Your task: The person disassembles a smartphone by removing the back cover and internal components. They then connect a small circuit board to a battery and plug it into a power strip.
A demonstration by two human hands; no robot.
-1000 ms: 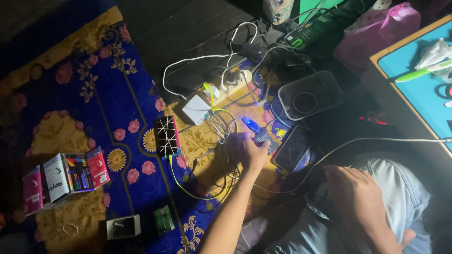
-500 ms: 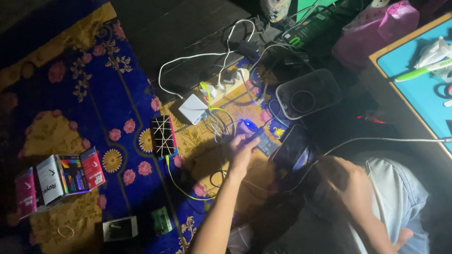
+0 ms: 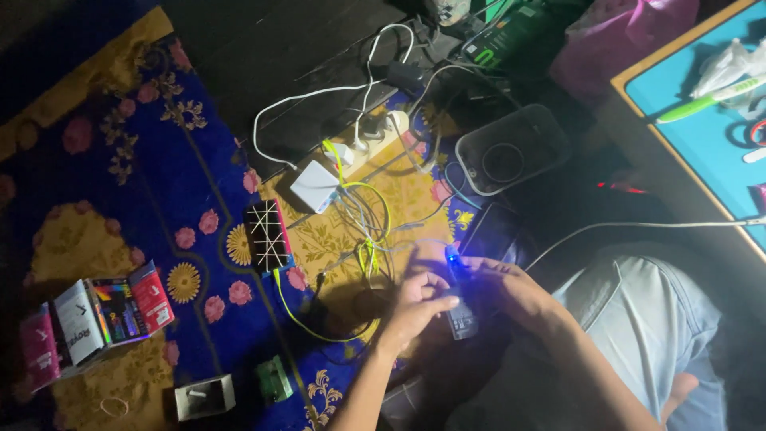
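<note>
- Left hand [image 3: 419,307]: lower centre of the frame, fingers curled narrow round the lower end of a small dark device [image 3: 459,307], thumb laid across its body.
- Right hand [image 3: 511,291]: just right of the left, fingers closed on the same device from the other side; both hands grip it together.
- Device: held above the rug [image 3: 120,207], just below centre; a blue light [image 3: 452,259] glows at its upper end, so it seems to be powered. Whether a cable runs into it cannot be told.
- Progress, as a judgement: the device is picked up and lit; it is not set down and not visibly joined to the other gear. What work on it remains cannot be read from this view.
- Cables [image 3: 363,223]: white, grey and yellow-green, tangled just above the hands, running up to a power strip [image 3: 375,136] at upper centre.
- White adapter [image 3: 315,185]: left of the tangle, touching it.
- Black case [image 3: 267,235] with white criss-cross lines: centre left, flat on the rug.
- Grey speaker-like box [image 3: 511,152]: upper right of centre.
- Coloured carton [image 3: 96,315]: lower left, well apart from the hands.
- Small open box [image 3: 205,397] and green item [image 3: 274,379]: bottom, left of the forearm.
- Blue-topped table [image 3: 702,120]: upper right corner, bearing a green-handled tool [image 3: 706,102].
</note>
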